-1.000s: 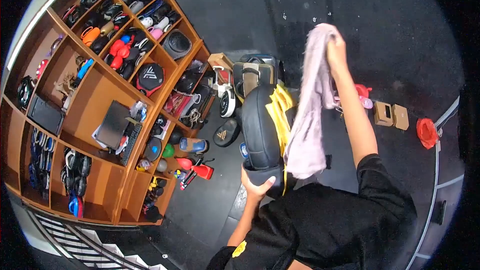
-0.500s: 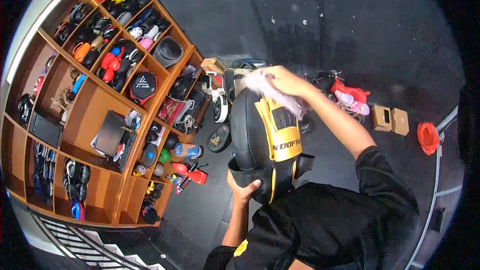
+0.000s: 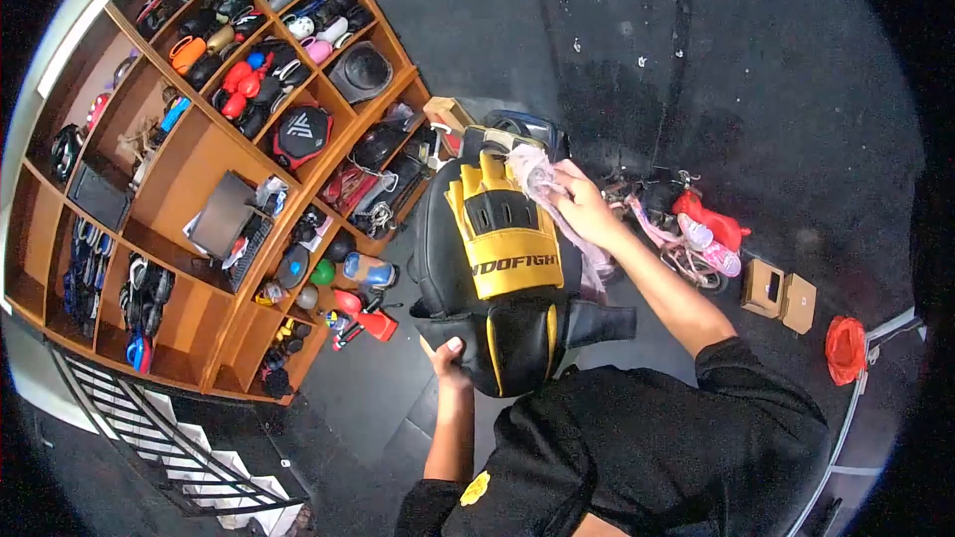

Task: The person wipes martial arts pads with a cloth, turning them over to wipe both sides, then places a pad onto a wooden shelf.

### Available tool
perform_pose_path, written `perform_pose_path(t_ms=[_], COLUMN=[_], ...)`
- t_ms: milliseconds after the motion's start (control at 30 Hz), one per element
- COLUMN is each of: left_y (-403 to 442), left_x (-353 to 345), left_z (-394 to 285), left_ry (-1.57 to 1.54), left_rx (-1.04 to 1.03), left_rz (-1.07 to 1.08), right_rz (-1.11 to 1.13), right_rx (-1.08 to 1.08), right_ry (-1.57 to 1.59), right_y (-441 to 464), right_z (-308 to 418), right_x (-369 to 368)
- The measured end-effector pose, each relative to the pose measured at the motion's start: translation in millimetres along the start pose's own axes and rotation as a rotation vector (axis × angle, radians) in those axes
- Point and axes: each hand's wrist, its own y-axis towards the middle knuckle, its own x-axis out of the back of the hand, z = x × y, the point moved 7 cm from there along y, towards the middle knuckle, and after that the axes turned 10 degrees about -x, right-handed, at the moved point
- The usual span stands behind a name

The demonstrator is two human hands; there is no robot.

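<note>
A black focus mitt (image 3: pixel 448 229) stands in front of my torso, its yellow fingered glove back with dark lettering facing me. My left hand (image 3: pixel 448 358) grips the mitt's lower left edge by the black cuff, thumb showing and the other fingers hidden behind it. In my right hand (image 3: pixel 585 207) is a bunched, pale pink cloth (image 3: pixel 537 171), which lies against the upper right of the mitt near the yellow finger tips. The cloth's loose end hangs down along the mitt's right side. A black wrist strap (image 3: pixel 602 322) sticks out at the mitt's lower right.
A wooden shelf unit (image 3: pixel 224 209) with gloves, pads and a monitor (image 3: pixel 225 214) fills the left side. On the right floor are a small bicycle (image 3: pixel 696 264), an open cardboard box (image 3: pixel 764 288) and a red plastic bag (image 3: pixel 846 350). Stairs (image 3: pixel 189 447) show at lower left.
The mitt has turned so its yellow glove back faces me more fully. My right hand with the cloth has moved slightly right and down; my left hand still grips the lower edge.
</note>
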Motion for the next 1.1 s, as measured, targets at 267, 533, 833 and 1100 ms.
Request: perform_pose_path(t_ms=[267, 533, 833, 1100], left_y=[27, 50, 23, 46], left_x=[-24, 22, 1, 28], left_z=[8, 35, 0, -86], left_ry=[0.118, -0.053, -0.343, -0.019], left_rx=[-0.228, -0.069, 0.205, -0.26], left_rz=[0.107, 0.069, 0.023, 0.013], right_rz=[0.076, 0.474, -0.253, 0.122], right_rx=[-0.032, -0.004, -0.186, 0.06], right_ry=[-0.058, 0.089, 0.398, -0.114], right_y=[-32, -49, 18, -15], right_z=[28, 51, 72, 125], right_x=[13, 9, 61, -60])
